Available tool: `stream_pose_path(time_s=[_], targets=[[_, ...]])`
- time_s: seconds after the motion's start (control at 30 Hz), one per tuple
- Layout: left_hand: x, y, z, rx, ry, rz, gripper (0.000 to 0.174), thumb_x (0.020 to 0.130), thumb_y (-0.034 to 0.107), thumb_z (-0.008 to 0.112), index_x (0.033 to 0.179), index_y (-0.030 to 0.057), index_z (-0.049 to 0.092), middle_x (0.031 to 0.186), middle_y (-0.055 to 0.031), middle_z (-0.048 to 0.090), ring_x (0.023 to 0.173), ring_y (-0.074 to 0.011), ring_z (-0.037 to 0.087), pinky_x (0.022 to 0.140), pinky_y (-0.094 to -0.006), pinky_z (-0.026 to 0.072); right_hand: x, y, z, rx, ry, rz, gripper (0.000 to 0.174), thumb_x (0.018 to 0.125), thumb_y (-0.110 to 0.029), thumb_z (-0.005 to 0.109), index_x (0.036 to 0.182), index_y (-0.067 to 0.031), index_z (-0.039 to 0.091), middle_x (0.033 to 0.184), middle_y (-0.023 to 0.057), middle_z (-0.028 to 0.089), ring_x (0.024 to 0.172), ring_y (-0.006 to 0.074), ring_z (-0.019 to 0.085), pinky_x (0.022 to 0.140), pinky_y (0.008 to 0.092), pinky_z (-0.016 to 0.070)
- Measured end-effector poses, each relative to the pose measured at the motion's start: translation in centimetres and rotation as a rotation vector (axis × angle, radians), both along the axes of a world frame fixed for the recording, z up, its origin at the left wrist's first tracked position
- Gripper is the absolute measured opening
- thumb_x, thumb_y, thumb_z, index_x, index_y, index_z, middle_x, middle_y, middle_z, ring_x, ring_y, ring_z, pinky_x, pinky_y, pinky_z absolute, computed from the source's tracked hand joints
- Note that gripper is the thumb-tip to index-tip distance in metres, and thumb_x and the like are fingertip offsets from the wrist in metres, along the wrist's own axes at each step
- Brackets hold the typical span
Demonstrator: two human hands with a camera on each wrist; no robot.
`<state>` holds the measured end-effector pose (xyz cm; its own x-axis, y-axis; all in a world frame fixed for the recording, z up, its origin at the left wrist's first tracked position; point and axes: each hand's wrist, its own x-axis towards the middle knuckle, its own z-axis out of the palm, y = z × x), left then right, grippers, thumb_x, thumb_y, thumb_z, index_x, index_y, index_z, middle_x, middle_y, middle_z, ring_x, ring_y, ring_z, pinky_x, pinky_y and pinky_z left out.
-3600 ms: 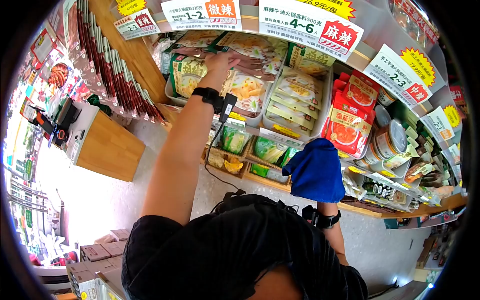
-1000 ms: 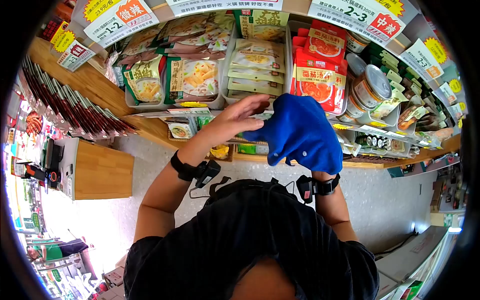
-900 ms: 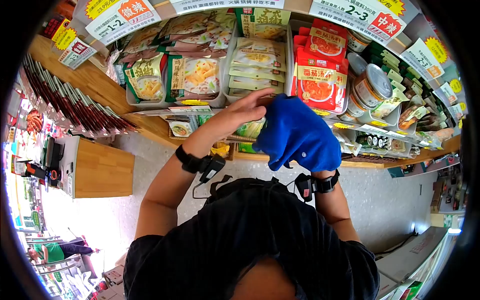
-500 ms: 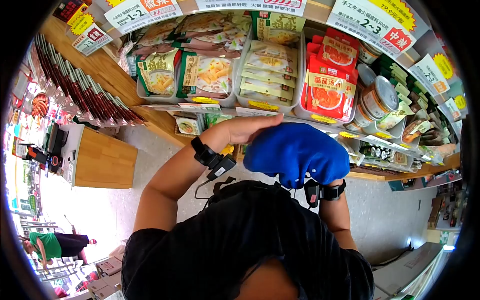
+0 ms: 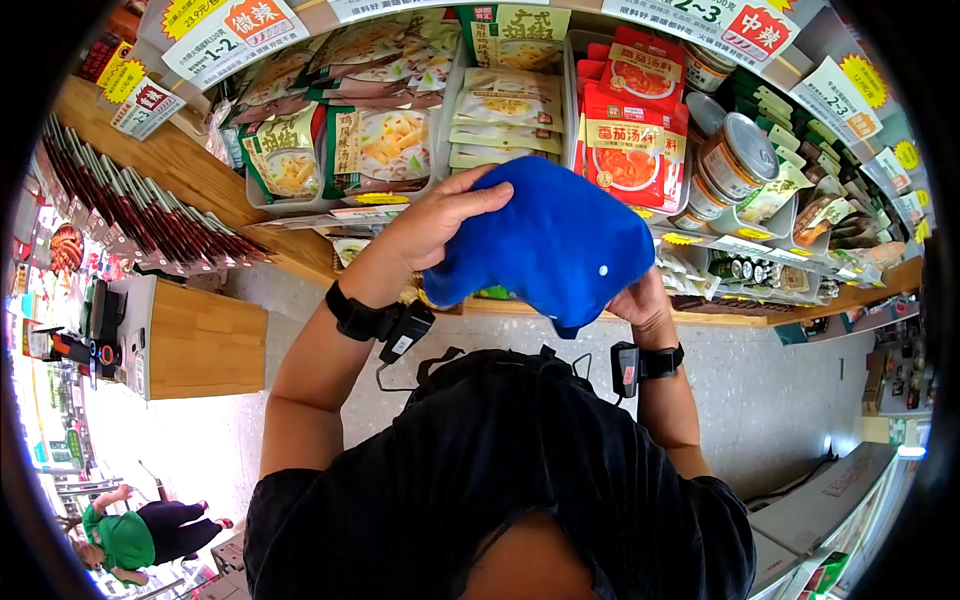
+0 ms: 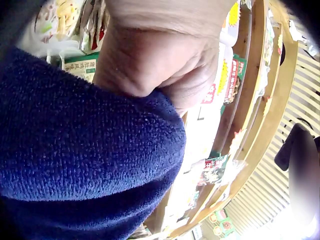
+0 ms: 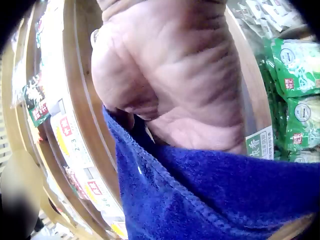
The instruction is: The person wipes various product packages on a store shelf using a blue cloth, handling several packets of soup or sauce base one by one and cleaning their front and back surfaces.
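Observation:
A blue terry cloth (image 5: 550, 235) is spread between the two hands in the head view, in front of the bins of soup packets. My left hand (image 5: 440, 222) grips its upper left part, thumb lying on top and the other fingers hidden behind the fabric. At the lower right end, my right hand (image 5: 642, 298) pinches the edge, its fingertips tucked under the cloth. The left wrist view has the fuzzy cloth (image 6: 85, 145) hanging below the left hand (image 6: 160, 55). In the right wrist view, a stitched hem of the cloth (image 7: 200, 185) runs beneath the right palm (image 7: 175, 75).
Behind the cloth are red tomato soup packets (image 5: 632, 150), pale packets (image 5: 508, 100) and green-edged packets (image 5: 380, 150) in bins. Stacked cans (image 5: 740, 155) stand to the right. A wooden counter (image 5: 205, 335) is at left, and a person in green (image 5: 125, 540) is beyond it.
My left hand has come from the packet bin to grip the cloth. The cloth, earlier draped over my right hand, is now stretched between both hands, and the right hand shows at its edge.

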<state>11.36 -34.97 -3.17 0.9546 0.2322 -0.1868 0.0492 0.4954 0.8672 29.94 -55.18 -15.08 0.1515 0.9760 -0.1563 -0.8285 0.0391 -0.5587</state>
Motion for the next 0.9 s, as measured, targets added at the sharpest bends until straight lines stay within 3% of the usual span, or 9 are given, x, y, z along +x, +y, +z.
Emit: stream_pose_path(time_s=[0.1, 0.2, 0.3, 0.33, 0.47, 0.57, 0.67, 0.77, 0.9], targets=[[0.1, 0.1, 0.2, 0.022, 0.016, 0.066, 0.044, 0.086, 0.02, 0.057, 0.123, 0.0012, 0.044, 0.11, -0.0074, 0.056, 0.099, -0.0155, 0.055, 0.085, -0.03, 0.0454, -0.2, -0.1, 0.3, 0.049, 0.099, -0.155, 0.064, 0.085, -0.05, 0.045, 0.131, -0.0056, 0.036, 0.128, 0.0143, 0.046, 0.113, 0.029, 0.05, 0.09, 0.0484, 0.0428], [0.2, 0.1, 0.9, 0.019, 0.009, 0.101, 0.044, 0.087, 0.019, 0.054, 0.125, 0.0004, 0.042, 0.112, -0.0089, 0.056, 0.101, -0.0173, 0.055, 0.088, -0.0326, 0.0443, -0.2, -0.1, 1.5, 0.184, 0.068, -0.069, 0.059, 0.085, -0.04, 0.049, 0.129, -0.0029, 0.038, 0.126, 0.015, 0.048, 0.112, 0.0287, 0.05, 0.091, 0.0471, 0.0423], [0.2, -0.3, 1.2, 0.051, -0.034, 0.093, 0.044, 0.087, 0.019, 0.055, 0.124, 0.0005, 0.042, 0.111, -0.0089, 0.056, 0.101, -0.0169, 0.055, 0.088, -0.0323, 0.0441, 0.0, -0.3, 1.4, 0.214, -0.282, 0.031, 0.053, 0.083, -0.022, 0.056, 0.128, -0.0006, 0.038, 0.122, 0.0145, 0.05, 0.108, 0.0258, 0.053, 0.091, 0.0421, 0.0429], [0.4, -0.6, 1.3, 0.085, -0.041, 0.095, 0.044, 0.086, 0.019, 0.055, 0.124, 0.0005, 0.042, 0.111, -0.009, 0.056, 0.101, -0.0167, 0.055, 0.088, -0.0319, 0.044, -0.2, -0.2, 1.5, 0.082, -0.307, 0.049, 0.051, 0.079, -0.008, 0.061, 0.125, 0.0004, 0.042, 0.117, 0.0116, 0.054, 0.103, 0.0215, 0.055, 0.09, 0.0359, 0.0433], [0.4, -0.9, 1.2, 0.104, -0.007, 0.142, 0.043, 0.085, 0.016, 0.057, 0.122, 0.001, 0.042, 0.109, -0.0077, 0.056, 0.098, -0.0152, 0.055, 0.086, -0.0302, 0.0438, -1.8, 0.3, 2.9, -0.07, -0.565, 0.036, 0.044, 0.078, -0.005, 0.062, 0.12, -0.0011, 0.049, 0.111, 0.0074, 0.058, 0.1, 0.0177, 0.056, 0.088, 0.0319, 0.0424], [0.2, -0.1, 0.6, 0.222, -0.095, 0.079, 0.041, 0.084, 0.014, 0.058, 0.12, 0.0018, 0.042, 0.107, -0.006, 0.055, 0.097, -0.0134, 0.054, 0.086, -0.0284, 0.0427, -1.6, -0.5, 3.2, 0.072, -0.34, -0.092, 0.046, 0.077, -0.006, 0.062, 0.121, -0.002, 0.048, 0.113, 0.0074, 0.057, 0.101, 0.0182, 0.055, 0.089, 0.0315, 0.042], [0.6, 0.1, -1.3, 0.496, -0.074, 0.125, 0.038, 0.084, 0.013, 0.059, 0.117, 0.004, 0.043, 0.104, -0.0045, 0.054, 0.095, -0.0116, 0.053, 0.085, -0.0269, 0.0416, -1.5, -0.3, 4.0, 0.193, -0.221, -0.13, 0.056, 0.078, -0.011, 0.062, 0.128, -0.0023, 0.037, 0.116, 0.0107, 0.055, 0.104, 0.0213, 0.054, 0.09, 0.0344, 0.0431], [1.7, 0.5, -5.6, 0.819, -0.201, 0.187, 0.041, 0.084, 0.018, 0.061, 0.117, 0.0039, 0.041, 0.108, -0.0106, 0.053, 0.101, -0.0186, 0.051, 0.085, -0.0296, 0.0423, -2.4, 0.6, 5.1, 0.173, -0.211, -0.137, 0.056, 0.079, -0.012, 0.061, 0.129, -0.0029, 0.037, 0.118, 0.0119, 0.053, 0.105, 0.0227, 0.054, 0.091, 0.0355, 0.0429], [0.6, -1.4, -4.1, 0.573, 0.041, 0.099, 0.054, 0.083, 0.039, 0.059, 0.117, -0.0008, 0.042, 0.112, -0.0139, 0.052, 0.103, -0.0213, 0.052, 0.086, -0.0307, 0.0418, -3.4, 1.6, 6.1, 0.098, -0.258, -0.118, 0.054, 0.08, -0.009, 0.059, 0.129, -0.0036, 0.037, 0.119, 0.0119, 0.052, 0.107, 0.0236, 0.053, 0.093, 0.0365, 0.0417]])
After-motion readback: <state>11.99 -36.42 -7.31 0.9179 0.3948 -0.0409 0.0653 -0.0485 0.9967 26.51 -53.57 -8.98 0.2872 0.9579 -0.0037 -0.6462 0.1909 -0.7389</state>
